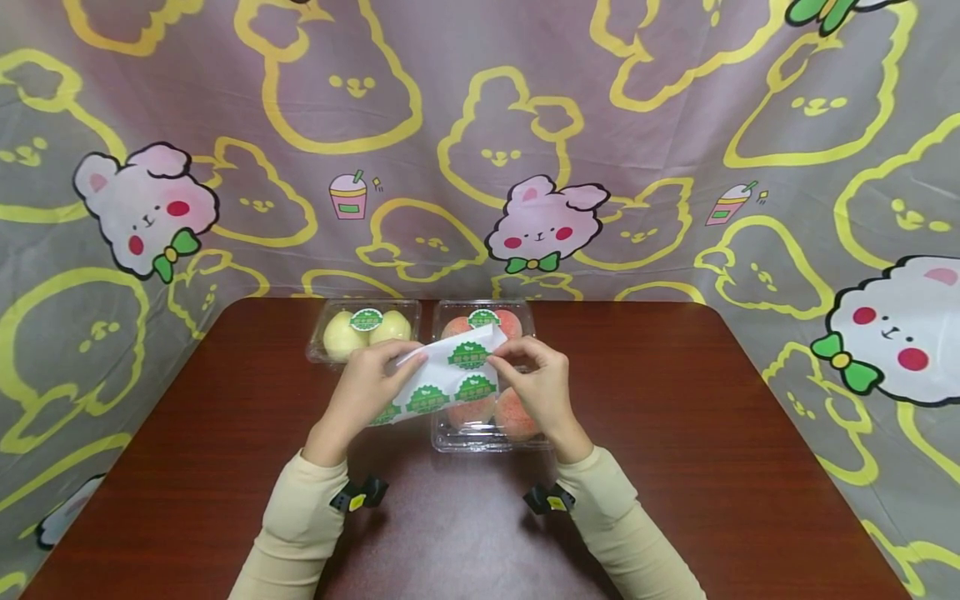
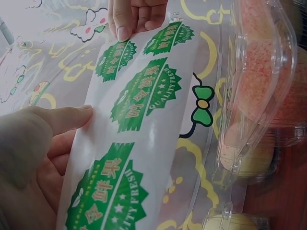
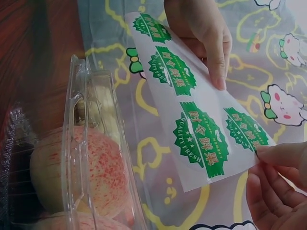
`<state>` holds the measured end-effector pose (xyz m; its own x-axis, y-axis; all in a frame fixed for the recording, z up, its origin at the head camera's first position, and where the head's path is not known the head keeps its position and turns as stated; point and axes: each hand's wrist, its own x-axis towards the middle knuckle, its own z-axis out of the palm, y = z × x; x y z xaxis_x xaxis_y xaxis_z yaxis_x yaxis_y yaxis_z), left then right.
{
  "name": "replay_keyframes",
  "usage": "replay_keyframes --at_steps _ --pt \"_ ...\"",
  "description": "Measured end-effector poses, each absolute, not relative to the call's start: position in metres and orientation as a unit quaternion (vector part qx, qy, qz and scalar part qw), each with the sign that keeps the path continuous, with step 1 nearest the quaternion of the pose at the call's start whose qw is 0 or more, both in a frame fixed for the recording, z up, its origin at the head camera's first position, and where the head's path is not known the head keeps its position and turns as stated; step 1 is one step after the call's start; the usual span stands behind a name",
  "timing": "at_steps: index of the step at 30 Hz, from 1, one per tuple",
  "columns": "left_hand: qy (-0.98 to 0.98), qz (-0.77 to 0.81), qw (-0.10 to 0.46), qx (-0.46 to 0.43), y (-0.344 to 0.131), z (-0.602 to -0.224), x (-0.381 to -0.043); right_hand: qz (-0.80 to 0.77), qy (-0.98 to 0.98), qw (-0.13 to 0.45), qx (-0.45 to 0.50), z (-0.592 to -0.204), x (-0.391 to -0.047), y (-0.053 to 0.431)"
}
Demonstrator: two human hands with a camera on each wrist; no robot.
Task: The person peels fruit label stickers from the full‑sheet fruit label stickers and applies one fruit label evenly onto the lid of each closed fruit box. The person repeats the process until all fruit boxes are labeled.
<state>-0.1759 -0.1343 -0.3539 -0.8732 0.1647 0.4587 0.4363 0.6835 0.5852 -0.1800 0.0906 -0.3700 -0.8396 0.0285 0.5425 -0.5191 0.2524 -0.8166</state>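
A white sheet of green round stickers [image 1: 427, 398] is held up above the table between both hands. The left hand [image 1: 367, 383] grips its left end, thumb on the printed face, as the left wrist view shows. At the sheet's right edge, the right hand [image 1: 542, 379] pinches with thumb and index finger beside a sticker [image 3: 244, 129]; whether that sticker is lifted cannot be told. Under the sheet lies a clear plastic box of pink peaches [image 1: 517, 414], partly hidden. Behind it, another clear box of peaches [image 1: 510, 323] bears a green sticker on its lid.
A clear box of pale yellow-green fruit [image 1: 345, 337], also with a green sticker, stands at the back left. All sit on a dark red-brown table [image 1: 225, 417]. A patterned curtain [image 1: 420, 175] rises behind the table and along its sides.
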Motion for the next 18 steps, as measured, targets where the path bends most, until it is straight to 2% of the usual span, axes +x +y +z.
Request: replay_keyframes --at_steps 11,18 --pt "-0.896 -0.356 0.199 -0.178 -0.1299 -0.3536 -0.1738 0.543 -0.776 0.282 0.154 -0.3717 -0.1804 0.0889" --pt "-0.894 -0.350 0.213 -0.184 -0.1280 -0.3561 -0.1744 0.535 -0.781 0.288 0.140 -0.3720 -0.1794 0.0868"
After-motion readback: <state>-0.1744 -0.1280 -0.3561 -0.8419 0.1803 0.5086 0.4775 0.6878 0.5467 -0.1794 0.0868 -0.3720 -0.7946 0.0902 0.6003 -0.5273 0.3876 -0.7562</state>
